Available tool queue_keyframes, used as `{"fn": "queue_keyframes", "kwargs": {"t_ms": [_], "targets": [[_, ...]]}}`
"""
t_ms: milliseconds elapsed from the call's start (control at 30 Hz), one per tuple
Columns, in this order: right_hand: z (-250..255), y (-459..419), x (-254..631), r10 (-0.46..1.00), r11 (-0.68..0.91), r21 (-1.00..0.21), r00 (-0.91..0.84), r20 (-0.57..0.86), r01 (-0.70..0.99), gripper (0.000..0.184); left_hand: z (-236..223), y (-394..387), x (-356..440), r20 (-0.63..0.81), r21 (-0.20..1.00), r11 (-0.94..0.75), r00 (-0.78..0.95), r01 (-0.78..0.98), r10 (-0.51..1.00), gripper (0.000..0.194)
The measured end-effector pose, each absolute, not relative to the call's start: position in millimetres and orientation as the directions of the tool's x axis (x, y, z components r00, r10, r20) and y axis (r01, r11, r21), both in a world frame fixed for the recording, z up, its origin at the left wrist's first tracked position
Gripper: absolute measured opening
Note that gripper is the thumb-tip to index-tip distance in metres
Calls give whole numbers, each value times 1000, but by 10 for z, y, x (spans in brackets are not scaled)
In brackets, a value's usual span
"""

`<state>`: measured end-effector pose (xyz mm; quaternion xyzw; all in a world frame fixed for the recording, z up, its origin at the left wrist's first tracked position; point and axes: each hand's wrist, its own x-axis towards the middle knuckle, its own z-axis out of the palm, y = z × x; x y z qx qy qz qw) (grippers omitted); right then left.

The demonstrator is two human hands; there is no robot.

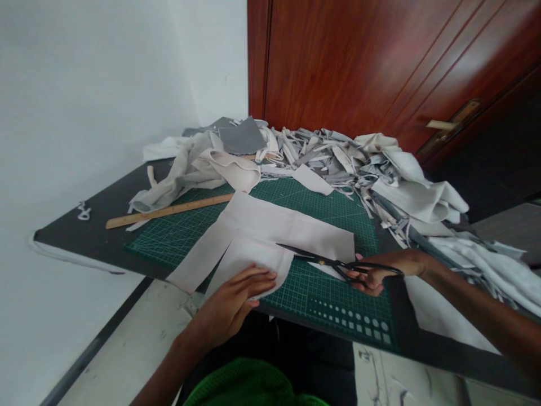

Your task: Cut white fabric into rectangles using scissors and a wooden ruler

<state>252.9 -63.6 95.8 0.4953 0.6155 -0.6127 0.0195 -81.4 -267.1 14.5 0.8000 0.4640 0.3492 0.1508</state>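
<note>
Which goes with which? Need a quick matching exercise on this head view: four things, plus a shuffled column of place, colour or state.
Column 1
1. Scissors
2. Wooden ruler
3. Cutting mat
4. Left hand

Column 2
A. Green with a printed grid
B. Fingers laid on a pale sheet
C. Held in the right hand
D. Lying partly on, partly off the mat

Pairs: 1-C, 2-D, 3-A, 4-B

Small cutting workroom, apparently: desk (101, 206) bearing green gridded mat (349, 211), black scissors (322, 261), wooden ruler (169, 212), heaped grey-white offcuts (325, 151). Indoors: white walls (105, 73), 1 wooden door (338, 67).
</note>
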Motion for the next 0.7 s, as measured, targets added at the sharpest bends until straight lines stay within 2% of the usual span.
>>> {"fn": "queue_keyframes", "kwargs": {"t_ms": [33, 100, 200, 367, 533, 700], "targets": [[1000, -609, 2492, 380, -303, -672, -561, -735, 676, 7, 144, -2671, -815, 416, 557, -528, 335, 641, 845, 44], [1066, -581, 2414, 134, -357, -619, -617, -775, 700, 8, 138, -2674, -817, 415, 545, -534, 345, 646, 842, 43], [1103, -567, 2329, 120, -381, -644, -655, -746, 663, 20, 129, -2677, -818, 422, 540, -542, 350, 644, 837, 41], [1075, -544, 2280, 91, -416, -606, -632, -770, 678, 37, 118, -2673, -811, 435, 554, -545, 340, 629, 834, 40], [1040, -579, 2271, 93, -399, -602, -623, -777, 692, 42, 115, -2674, -805, 439, 552, -551, 344, 625, 830, 39], [934, -548, 2334, 120, -352, -654, -660, -741, 670, 42, 133, -2674, -807, 441, 544, -559, 354, 626, 825, 39]]}}
